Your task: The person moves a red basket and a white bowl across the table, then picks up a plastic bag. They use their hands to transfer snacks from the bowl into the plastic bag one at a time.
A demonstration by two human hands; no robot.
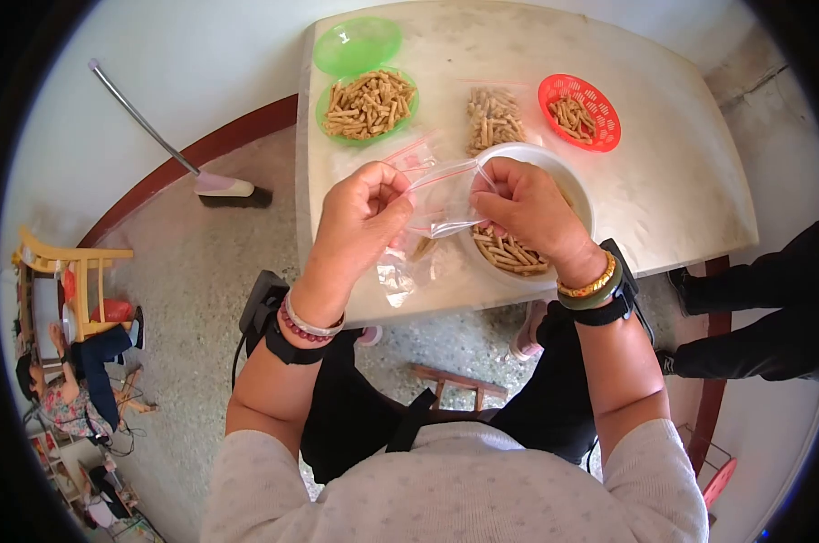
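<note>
Between my hands a clear zip bag (447, 197) with a red stripe along its top is stretched out, with nothing visible inside it. My left hand (366, 215) pinches its left edge. On the right edge, my right hand (529, 210) is closed with thumb and fingers. Below and behind my right hand stands a white bowl (587, 192) holding short brown sticks (511, 253). More clear bags (398, 273) lie on the table beneath my left hand. Past the bowl lies a filled clear bag of sticks (493, 118).
On the table (663, 181) are a green bowl of sticks (368, 104), a green lid (358, 45) and a red basket (602, 113) with sticks. A broom (224, 188) leans at the left wall. One person (65, 398) sits far left; another person's legs (753, 308) are at right.
</note>
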